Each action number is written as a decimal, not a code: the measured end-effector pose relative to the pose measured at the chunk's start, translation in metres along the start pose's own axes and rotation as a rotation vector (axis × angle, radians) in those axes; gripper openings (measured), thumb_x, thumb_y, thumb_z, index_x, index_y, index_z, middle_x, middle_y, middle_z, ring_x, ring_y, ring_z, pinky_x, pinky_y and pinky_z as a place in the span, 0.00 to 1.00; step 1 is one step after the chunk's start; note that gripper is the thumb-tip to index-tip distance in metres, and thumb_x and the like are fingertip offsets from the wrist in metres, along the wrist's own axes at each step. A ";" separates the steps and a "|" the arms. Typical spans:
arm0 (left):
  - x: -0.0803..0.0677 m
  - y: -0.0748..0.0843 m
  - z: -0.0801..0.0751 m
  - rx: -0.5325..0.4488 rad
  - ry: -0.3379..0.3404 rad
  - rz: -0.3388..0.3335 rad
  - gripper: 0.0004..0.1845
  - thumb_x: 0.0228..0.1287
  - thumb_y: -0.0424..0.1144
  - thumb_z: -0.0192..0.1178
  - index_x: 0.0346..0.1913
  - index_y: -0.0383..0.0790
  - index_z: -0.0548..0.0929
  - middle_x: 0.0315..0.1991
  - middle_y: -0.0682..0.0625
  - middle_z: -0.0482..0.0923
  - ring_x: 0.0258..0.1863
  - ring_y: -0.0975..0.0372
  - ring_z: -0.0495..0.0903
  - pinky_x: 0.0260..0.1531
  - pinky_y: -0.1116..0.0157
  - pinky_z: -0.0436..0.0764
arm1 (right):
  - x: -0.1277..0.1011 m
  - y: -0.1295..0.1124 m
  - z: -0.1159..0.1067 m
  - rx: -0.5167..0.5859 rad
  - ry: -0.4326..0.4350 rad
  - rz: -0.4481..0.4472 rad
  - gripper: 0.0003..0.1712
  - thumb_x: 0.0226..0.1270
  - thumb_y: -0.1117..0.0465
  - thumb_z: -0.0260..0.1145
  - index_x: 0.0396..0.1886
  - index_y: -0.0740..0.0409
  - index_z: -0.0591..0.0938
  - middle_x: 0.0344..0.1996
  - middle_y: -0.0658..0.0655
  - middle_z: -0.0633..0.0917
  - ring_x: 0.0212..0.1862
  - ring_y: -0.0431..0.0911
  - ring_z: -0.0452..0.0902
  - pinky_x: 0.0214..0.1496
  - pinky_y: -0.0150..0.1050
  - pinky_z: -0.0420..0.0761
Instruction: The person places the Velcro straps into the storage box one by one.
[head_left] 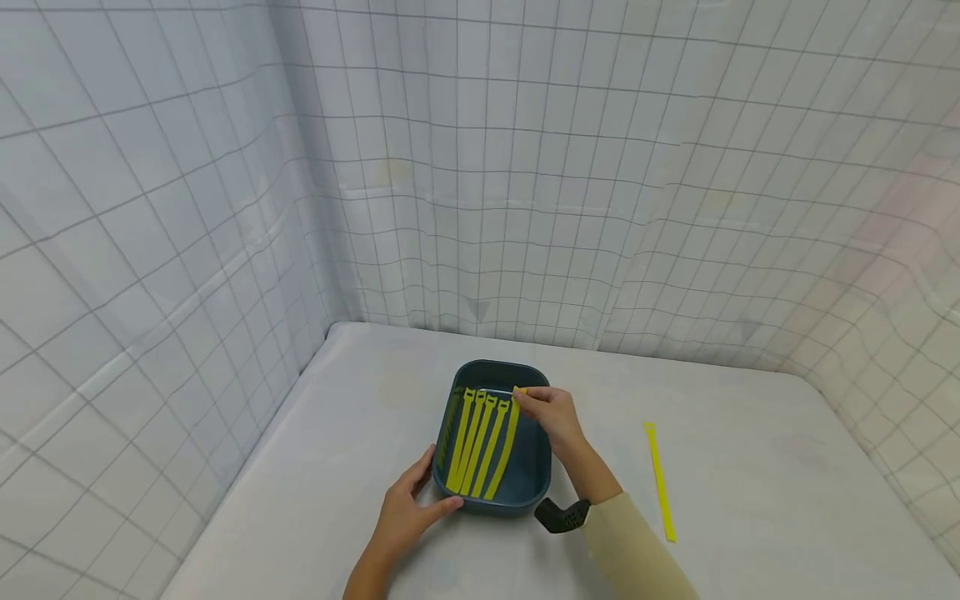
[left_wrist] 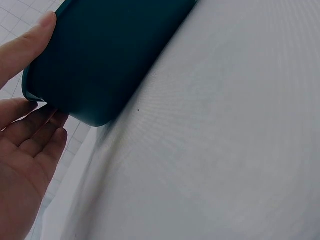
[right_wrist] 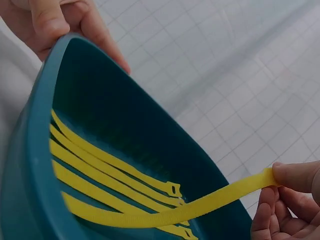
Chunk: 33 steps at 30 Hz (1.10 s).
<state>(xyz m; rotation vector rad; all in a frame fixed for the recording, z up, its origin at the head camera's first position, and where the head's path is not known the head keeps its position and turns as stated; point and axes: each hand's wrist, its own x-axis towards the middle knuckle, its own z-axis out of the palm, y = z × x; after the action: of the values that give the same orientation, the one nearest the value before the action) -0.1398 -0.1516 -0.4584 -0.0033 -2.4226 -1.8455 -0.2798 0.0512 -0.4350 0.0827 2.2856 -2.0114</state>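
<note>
A dark teal plastic bin stands on the white table. Inside it, several yellow hook-and-loop cable ties lie side by side, slotted heads at the far end. My left hand holds the bin's near left corner, thumb on the near side and fingers along the left side. Over the bin's right half, my right hand pinches one yellow cable tie by its head end between thumb and fingertips. That strap bows downward, its tail resting in the bin at the near wall.
Another yellow cable tie lies alone on the table, right of the bin. White grid-patterned curtains enclose the table at the back and both sides. A black device is worn at my right wrist.
</note>
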 end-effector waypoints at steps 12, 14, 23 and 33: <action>-0.001 0.001 0.000 -0.004 0.005 0.003 0.44 0.45 0.37 0.73 0.64 0.26 0.63 0.64 0.36 0.61 0.63 0.47 0.62 0.60 0.56 0.64 | 0.005 0.007 0.003 -0.056 -0.002 0.002 0.16 0.59 0.57 0.67 0.40 0.67 0.83 0.32 0.54 0.82 0.34 0.45 0.75 0.44 0.39 0.79; -0.001 0.002 0.000 -0.003 0.004 0.006 0.43 0.45 0.37 0.73 0.64 0.26 0.63 0.64 0.36 0.62 0.63 0.47 0.62 0.60 0.55 0.64 | 0.006 0.008 0.003 -0.063 0.009 -0.008 0.16 0.59 0.57 0.67 0.40 0.67 0.83 0.33 0.55 0.82 0.34 0.45 0.75 0.44 0.39 0.80; 0.003 -0.009 0.002 0.009 -0.001 0.007 0.44 0.46 0.36 0.73 0.64 0.25 0.62 0.64 0.35 0.61 0.63 0.47 0.62 0.60 0.56 0.65 | 0.004 0.017 0.010 -0.163 0.070 -0.244 0.14 0.59 0.57 0.67 0.33 0.66 0.84 0.27 0.56 0.83 0.30 0.45 0.78 0.35 0.35 0.82; 0.008 -0.024 0.002 0.010 -0.006 0.000 0.46 0.45 0.41 0.73 0.66 0.30 0.62 0.65 0.39 0.60 0.63 0.50 0.61 0.60 0.58 0.64 | 0.011 0.018 0.017 -0.277 0.095 -0.253 0.11 0.61 0.62 0.65 0.35 0.68 0.84 0.28 0.56 0.84 0.29 0.44 0.79 0.34 0.33 0.82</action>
<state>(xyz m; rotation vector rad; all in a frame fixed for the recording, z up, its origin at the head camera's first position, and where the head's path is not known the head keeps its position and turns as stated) -0.1492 -0.1562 -0.4819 -0.0087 -2.4354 -1.8363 -0.2881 0.0360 -0.4559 -0.1419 2.7323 -1.8028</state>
